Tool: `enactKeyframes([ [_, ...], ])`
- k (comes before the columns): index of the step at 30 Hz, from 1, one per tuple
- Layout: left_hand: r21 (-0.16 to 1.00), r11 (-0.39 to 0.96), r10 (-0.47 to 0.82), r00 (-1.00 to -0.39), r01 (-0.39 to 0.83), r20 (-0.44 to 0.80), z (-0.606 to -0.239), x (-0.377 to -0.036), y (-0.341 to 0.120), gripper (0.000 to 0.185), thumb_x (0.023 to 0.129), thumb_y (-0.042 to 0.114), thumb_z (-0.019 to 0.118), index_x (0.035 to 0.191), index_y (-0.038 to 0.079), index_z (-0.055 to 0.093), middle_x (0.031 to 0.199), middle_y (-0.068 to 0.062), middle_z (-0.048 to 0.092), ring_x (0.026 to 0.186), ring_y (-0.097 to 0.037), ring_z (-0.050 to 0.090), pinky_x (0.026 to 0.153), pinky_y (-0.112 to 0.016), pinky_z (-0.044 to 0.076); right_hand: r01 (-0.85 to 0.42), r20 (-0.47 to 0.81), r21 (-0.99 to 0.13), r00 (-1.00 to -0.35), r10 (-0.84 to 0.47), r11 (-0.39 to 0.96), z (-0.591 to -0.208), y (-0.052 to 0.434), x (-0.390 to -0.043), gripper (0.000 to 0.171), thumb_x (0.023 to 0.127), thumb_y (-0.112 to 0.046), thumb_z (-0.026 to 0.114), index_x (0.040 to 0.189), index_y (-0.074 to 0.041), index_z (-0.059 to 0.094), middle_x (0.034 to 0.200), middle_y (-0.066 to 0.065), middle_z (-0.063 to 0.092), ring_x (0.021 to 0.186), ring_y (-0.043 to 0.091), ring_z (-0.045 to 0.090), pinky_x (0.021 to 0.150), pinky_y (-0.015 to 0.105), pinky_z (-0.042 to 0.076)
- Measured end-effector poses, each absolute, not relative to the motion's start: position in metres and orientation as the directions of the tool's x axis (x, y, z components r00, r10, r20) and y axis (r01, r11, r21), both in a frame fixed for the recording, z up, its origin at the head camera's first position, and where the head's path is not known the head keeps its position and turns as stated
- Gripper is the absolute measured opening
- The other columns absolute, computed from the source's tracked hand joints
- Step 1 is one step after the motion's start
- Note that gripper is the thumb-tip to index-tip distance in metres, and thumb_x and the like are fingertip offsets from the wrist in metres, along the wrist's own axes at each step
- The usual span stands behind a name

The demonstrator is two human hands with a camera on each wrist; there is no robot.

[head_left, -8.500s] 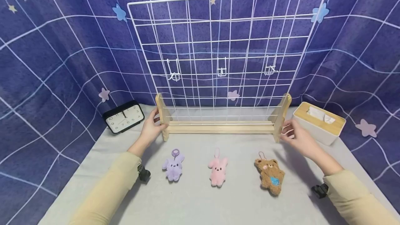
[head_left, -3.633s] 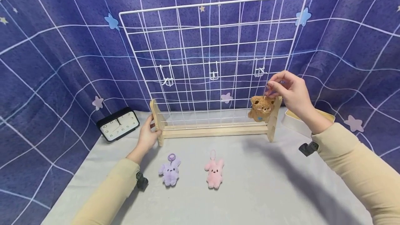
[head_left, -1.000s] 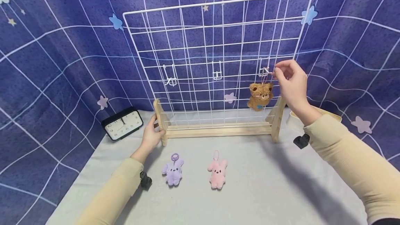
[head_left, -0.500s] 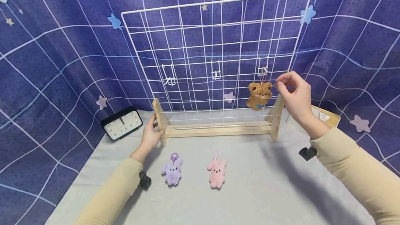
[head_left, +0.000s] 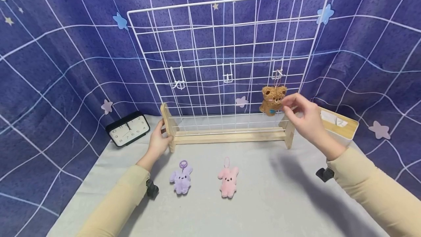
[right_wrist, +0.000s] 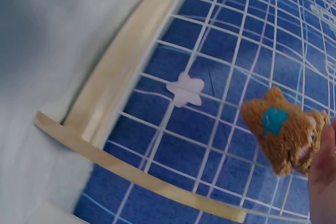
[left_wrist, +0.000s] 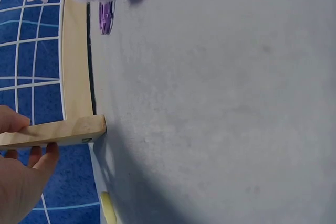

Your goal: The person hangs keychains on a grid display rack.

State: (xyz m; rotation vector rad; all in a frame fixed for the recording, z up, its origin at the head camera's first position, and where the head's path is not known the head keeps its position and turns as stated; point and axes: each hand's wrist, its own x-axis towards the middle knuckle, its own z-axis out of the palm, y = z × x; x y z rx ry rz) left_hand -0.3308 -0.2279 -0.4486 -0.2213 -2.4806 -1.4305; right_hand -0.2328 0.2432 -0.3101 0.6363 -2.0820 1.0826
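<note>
A white wire grid (head_left: 210, 46) stands upright in a wooden stand (head_left: 230, 135). A brown bear plush (head_left: 273, 100) hangs by its loop from the right hook (head_left: 277, 73); in the right wrist view the bear (right_wrist: 286, 135) dangles in front of the mesh. My right hand (head_left: 288, 106) hovers just right of the bear, fingers loosely curled and holding nothing. My left hand (head_left: 163, 133) grips the stand's left foot (left_wrist: 63, 132), thumb on one side, fingers (left_wrist: 44, 157) on the other. A purple bunny (head_left: 181, 179) and a pink bunny (head_left: 228, 181) lie on the table in front.
Two more hooks, left (head_left: 179, 79) and middle (head_left: 227, 76), hang bare on the grid. A black clock (head_left: 128, 128) sits at the left of the stand, a tissue box (head_left: 340, 127) at its right. Blue patterned cloth backs the grey table (head_left: 279, 200).
My right hand let go of the bear's loop at the hook and dropped down beside the bear, which now hangs on its own. The left hand kept its hold.
</note>
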Motion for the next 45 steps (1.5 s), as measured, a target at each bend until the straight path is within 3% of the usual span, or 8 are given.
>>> enactKeyframes([
  [6, 0.826, 0.498, -0.002, -0.952, 0.264, 0.306, -0.447, -0.331, -0.228, 0.085, 0.074, -0.009, 0.058, 0.149, 0.016, 0.028, 0.15, -0.014, 0.033, 0.122, -0.041, 0.048, 0.095, -0.049, 0.051, -0.724, 0.705, -0.497, -0.658, -0.264, 0.478, -0.317, 0.229, -0.219, 0.021, 0.081, 0.011, 0.058, 0.099, 0.001, 0.063, 0.085, 0.016, 0.068, 0.077, 0.006, 0.06, 0.061, 0.017, 0.051],
  [14, 0.829, 0.495, -0.008, -0.953, 0.259, 0.302, -0.448, -0.331, -0.228, 0.086, 0.073, -0.008, 0.058, 0.149, 0.017, 0.028, 0.151, -0.013, 0.033, 0.123, -0.042, 0.048, 0.094, -0.049, 0.051, -0.696, 0.628, -0.557, -0.71, -0.318, 0.454, -0.335, 0.214, -0.217, 0.018, 0.084, 0.007, 0.061, 0.099, -0.002, 0.064, 0.091, 0.014, 0.069, 0.082, 0.014, 0.063, 0.064, 0.021, 0.053],
  [24, 0.827, 0.497, -0.006, -0.952, 0.263, 0.306, -0.448, -0.331, -0.226, 0.085, 0.074, -0.012, 0.057, 0.149, 0.017, 0.029, 0.15, -0.016, 0.033, 0.122, -0.044, 0.048, 0.094, -0.051, 0.051, -0.576, 0.41, -0.67, -0.813, -0.413, 0.469, -0.385, 0.196, -0.242, 0.02, 0.088, -0.015, 0.065, 0.107, -0.012, 0.067, 0.104, 0.005, 0.069, 0.087, 0.014, 0.063, 0.074, 0.029, 0.057],
  [29, 0.824, 0.501, -0.012, -0.95, 0.264, 0.312, -0.447, -0.331, -0.226, 0.087, 0.073, -0.011, 0.057, 0.149, 0.018, 0.028, 0.15, -0.015, 0.033, 0.122, -0.043, 0.048, 0.092, -0.05, 0.052, -0.569, 0.346, -0.676, -0.806, -0.481, 0.468, -0.402, 0.175, -0.247, 0.021, 0.087, -0.021, 0.067, 0.106, -0.013, 0.07, 0.101, 0.002, 0.07, 0.086, 0.013, 0.063, 0.072, 0.027, 0.057],
  [35, 0.824, 0.504, -0.014, -0.951, 0.261, 0.31, -0.446, -0.331, -0.226, 0.087, 0.072, -0.011, 0.058, 0.149, 0.018, 0.029, 0.15, -0.014, 0.034, 0.121, -0.042, 0.049, 0.092, -0.049, 0.052, -0.566, 0.256, -0.687, -0.775, -0.577, 0.455, -0.421, 0.158, -0.253, 0.023, 0.087, -0.017, 0.065, 0.107, -0.007, 0.069, 0.101, 0.009, 0.07, 0.087, 0.02, 0.065, 0.073, 0.027, 0.057],
  [45, 0.826, 0.501, -0.012, -0.952, 0.258, 0.305, -0.446, -0.331, -0.226, 0.086, 0.073, -0.012, 0.058, 0.149, 0.017, 0.03, 0.15, -0.015, 0.034, 0.122, -0.043, 0.048, 0.092, -0.05, 0.053, -0.498, 0.137, -0.713, -0.789, -0.599, 0.493, -0.437, 0.15, -0.27, 0.022, 0.087, -0.012, 0.063, 0.106, -0.001, 0.069, 0.1, 0.01, 0.071, 0.084, 0.023, 0.065, 0.074, 0.023, 0.054],
])
